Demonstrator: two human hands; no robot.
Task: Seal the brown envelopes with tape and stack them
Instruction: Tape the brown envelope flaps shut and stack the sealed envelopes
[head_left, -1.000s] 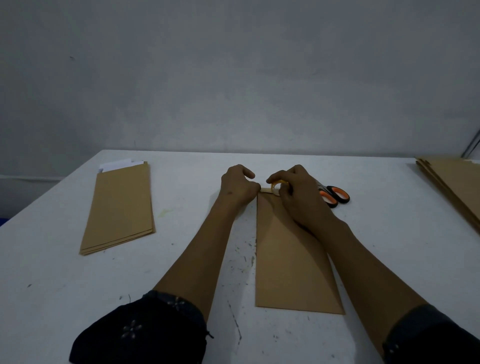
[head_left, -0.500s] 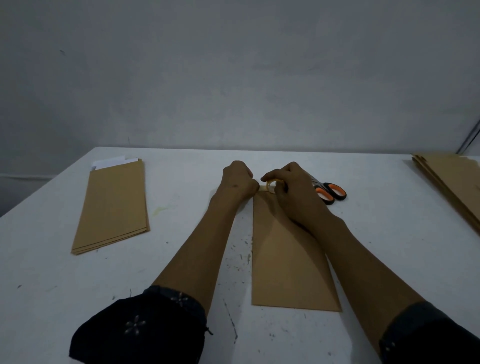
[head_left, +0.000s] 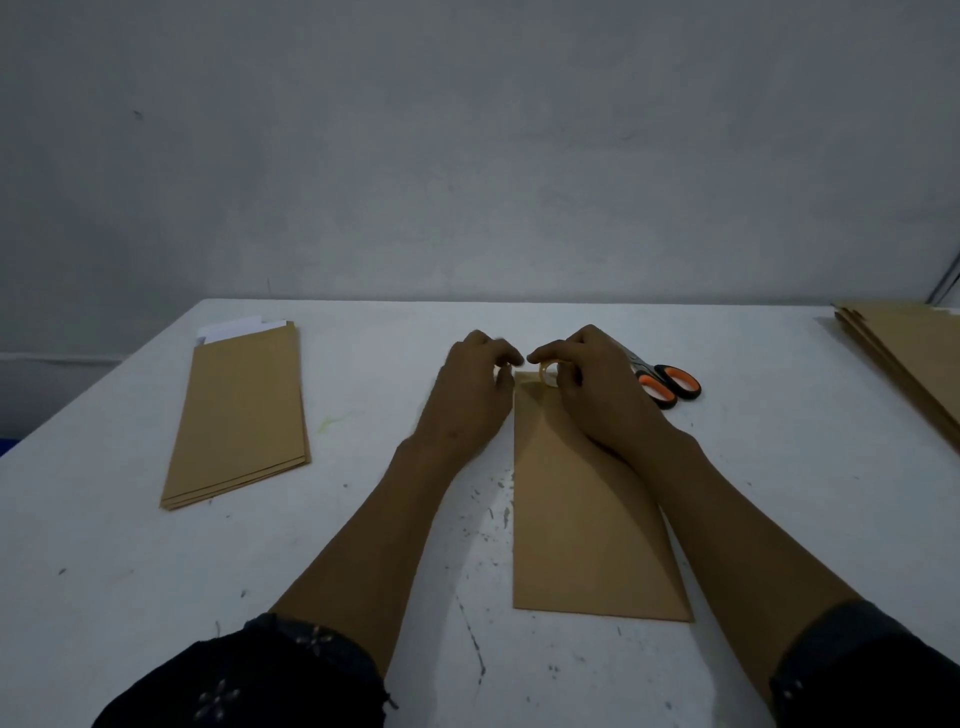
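tape roll (head_left: 549, 373) in right hand (head_left: 597, 395), atop envelope (head_left: 582, 519)

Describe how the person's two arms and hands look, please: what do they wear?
Both forearms are bare from wrist to near the elbow. The left sleeve is dark, almost black, pushed up, with small pale flower-like marks on the cloth. The right sleeve is dark too, with a few faint pale marks. The left hand and right hand show no gloves; rings or a watch are not visible.
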